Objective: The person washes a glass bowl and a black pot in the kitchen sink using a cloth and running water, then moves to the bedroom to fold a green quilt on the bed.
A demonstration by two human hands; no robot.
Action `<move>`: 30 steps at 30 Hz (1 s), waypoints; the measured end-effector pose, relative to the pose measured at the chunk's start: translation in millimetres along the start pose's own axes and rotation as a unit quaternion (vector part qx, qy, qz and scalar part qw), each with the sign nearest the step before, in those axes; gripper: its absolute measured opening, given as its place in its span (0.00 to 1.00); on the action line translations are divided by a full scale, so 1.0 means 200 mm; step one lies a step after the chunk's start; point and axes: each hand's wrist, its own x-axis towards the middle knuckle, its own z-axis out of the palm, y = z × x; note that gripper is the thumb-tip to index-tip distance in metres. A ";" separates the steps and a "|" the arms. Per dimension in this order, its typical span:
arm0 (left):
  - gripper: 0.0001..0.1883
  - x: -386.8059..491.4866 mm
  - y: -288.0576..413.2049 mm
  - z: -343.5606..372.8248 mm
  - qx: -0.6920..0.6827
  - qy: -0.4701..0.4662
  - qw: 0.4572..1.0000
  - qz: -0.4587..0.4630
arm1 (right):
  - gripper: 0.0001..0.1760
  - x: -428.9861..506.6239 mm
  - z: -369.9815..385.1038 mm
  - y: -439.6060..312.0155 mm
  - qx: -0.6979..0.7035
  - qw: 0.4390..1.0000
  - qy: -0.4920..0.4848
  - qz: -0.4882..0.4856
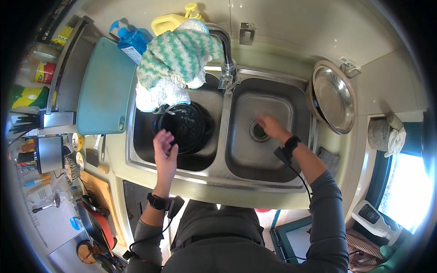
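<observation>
A double stainless steel sink (223, 136) lies before me. My left hand (164, 146), palm up with fingers loosely curled, hovers by the near left edge of a round black pan or pot (186, 126) in the left basin; it holds nothing visible. My right hand (271, 128) is over the right basin beside the drain (260, 131); its fingers are blurred, and whether they hold anything cannot be told. A green-and-white striped cloth (177, 58) hangs over the faucet (226, 61) spout and hides part of the left basin and the black vessel.
Left of the sink lies a teal cutting board (104, 88), with a blue pump bottle (131, 42) and a yellow jug (167, 23) behind. Metal bowls (334, 97) lean on the wall at right, above a grey sponge or cloth (328, 160). Knives (92, 157) lie at far left.
</observation>
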 end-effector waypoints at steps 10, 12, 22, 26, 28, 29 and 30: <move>0.21 -0.26 -0.18 0.08 0.018 -0.151 0.985 -0.078 | 0.09 -0.19 0.45 0.20 -0.301 0.949 -0.088 -0.048; 0.20 -0.26 -0.16 0.09 0.012 -0.171 0.981 -0.092 | 0.07 -0.17 0.42 0.19 -0.327 0.941 -0.057 -0.071; 0.21 -0.27 -0.23 0.04 0.155 -0.352 0.923 0.019 | 0.08 -0.37 0.15 -0.20 -0.256 0.963 0.080 -0.023; 0.38 -0.26 -0.30 0.05 0.256 -0.432 0.855 0.126 | 0.10 -0.65 0.03 -0.58 -0.181 0.965 0.171 0.085; 0.45 -0.26 -0.31 0.07 0.296 -0.453 0.827 0.154 | 0.09 -0.76 0.06 -0.73 -0.128 0.951 0.248 0.133; 0.48 -0.25 -0.31 0.07 0.315 -0.465 0.811 0.162 | 0.10 -0.78 0.10 -0.79 -0.116 0.941 0.280 0.152; 0.52 -0.26 -0.31 0.08 0.341 -0.468 0.797 0.174 | 0.10 -0.79 0.16 -0.83 -0.104 0.929 0.313 0.169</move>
